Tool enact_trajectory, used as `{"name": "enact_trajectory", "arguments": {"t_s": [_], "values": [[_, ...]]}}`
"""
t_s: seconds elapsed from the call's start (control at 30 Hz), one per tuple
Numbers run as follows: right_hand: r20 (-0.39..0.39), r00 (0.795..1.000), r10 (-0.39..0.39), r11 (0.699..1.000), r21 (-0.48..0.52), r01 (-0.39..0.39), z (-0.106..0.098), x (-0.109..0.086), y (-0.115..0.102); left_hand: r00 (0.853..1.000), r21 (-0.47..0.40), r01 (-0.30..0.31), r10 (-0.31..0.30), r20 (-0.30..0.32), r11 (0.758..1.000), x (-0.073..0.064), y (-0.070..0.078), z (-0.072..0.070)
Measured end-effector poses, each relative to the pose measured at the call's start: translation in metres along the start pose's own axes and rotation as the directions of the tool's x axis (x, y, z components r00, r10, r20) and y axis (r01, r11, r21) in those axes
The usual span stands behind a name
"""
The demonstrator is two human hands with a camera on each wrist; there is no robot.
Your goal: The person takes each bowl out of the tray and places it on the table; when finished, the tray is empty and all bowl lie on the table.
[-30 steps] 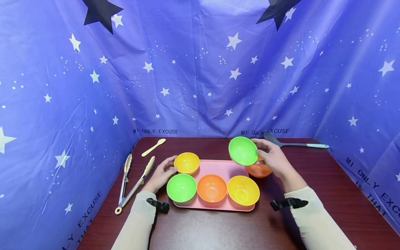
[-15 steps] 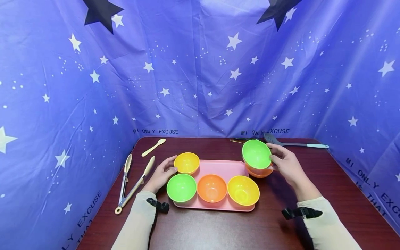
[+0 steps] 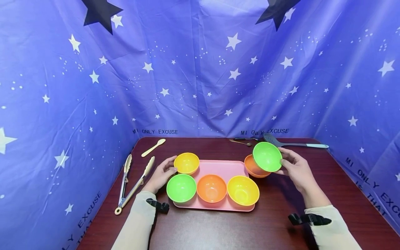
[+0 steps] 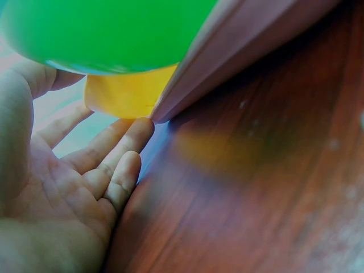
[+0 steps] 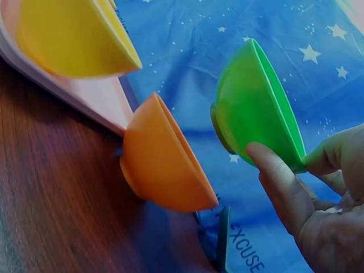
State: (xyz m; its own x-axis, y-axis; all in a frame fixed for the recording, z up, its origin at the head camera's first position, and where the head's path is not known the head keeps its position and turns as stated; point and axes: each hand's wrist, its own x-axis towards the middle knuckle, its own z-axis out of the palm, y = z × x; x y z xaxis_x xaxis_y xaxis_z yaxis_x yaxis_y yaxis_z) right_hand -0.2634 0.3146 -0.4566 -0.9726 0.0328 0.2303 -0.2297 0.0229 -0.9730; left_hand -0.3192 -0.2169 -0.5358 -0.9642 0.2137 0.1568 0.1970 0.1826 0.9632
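Observation:
My right hand (image 3: pixel 298 170) pinches the rim of a green bowl (image 3: pixel 267 156) between thumb and fingers. In the right wrist view this green bowl (image 5: pixel 250 108) hangs tilted in the air, apart from the orange bowl (image 5: pixel 165 159) below it. That orange bowl (image 3: pixel 254 168) stands at the tray's back right corner, partly hidden. My left hand (image 3: pixel 160 175) holds the left side of a yellow bowl (image 3: pixel 186 163) at the back left of the pink tray (image 3: pixel 222 166). Along the tray's front sit another green bowl (image 3: pixel 181 188), an orange bowl (image 3: pixel 211 188) and a larger yellow bowl (image 3: pixel 243 190).
Tongs (image 3: pixel 134 187) lie spread at the left, with a small cream spoon (image 3: pixel 153 147) behind them. At the back right lies a slotted turner (image 3: pixel 293 144) beside a thin small spoon (image 3: pixel 242 142). A starry blue cloth (image 3: pixel 197 86) encloses the table's back and sides.
My right hand has carried the green bowl rightward and slightly nearer, across the orange bowl, uncovering the thin spoon behind. The left hand and the bowls on the tray have stayed put.

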Motion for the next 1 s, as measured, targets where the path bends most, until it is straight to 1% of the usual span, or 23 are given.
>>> {"name": "enact_trajectory", "arguments": {"t_s": [0.13,0.37,0.53,0.73,1.0], "values": [[-0.020,1.000,-0.007,0.999,0.040,0.007,-0.008,-0.004,0.003,1.000,0.006,0.002,-0.002,0.000,1.000,0.000,0.000,0.000],[-0.051,0.999,0.002,0.998,0.061,0.001,-0.021,-0.005,0.010,1.000,0.032,0.000,0.000,-0.009,0.999,-0.002,0.002,0.000],[-0.084,0.996,0.005,0.997,0.071,0.001,-0.030,-0.005,0.013,1.000,0.025,0.008,-0.008,-0.012,1.000,-0.002,0.002,0.000],[-0.135,0.991,0.013,0.994,0.110,0.002,-0.043,-0.004,0.018,1.000,0.014,0.011,-0.011,-0.014,1.000,-0.002,0.002,0.000],[-0.169,0.984,0.052,0.987,0.158,-0.025,-0.055,-0.005,0.024,1.000,0.000,0.015,-0.015,-0.010,1.000,-0.001,0.001,0.000]]}}
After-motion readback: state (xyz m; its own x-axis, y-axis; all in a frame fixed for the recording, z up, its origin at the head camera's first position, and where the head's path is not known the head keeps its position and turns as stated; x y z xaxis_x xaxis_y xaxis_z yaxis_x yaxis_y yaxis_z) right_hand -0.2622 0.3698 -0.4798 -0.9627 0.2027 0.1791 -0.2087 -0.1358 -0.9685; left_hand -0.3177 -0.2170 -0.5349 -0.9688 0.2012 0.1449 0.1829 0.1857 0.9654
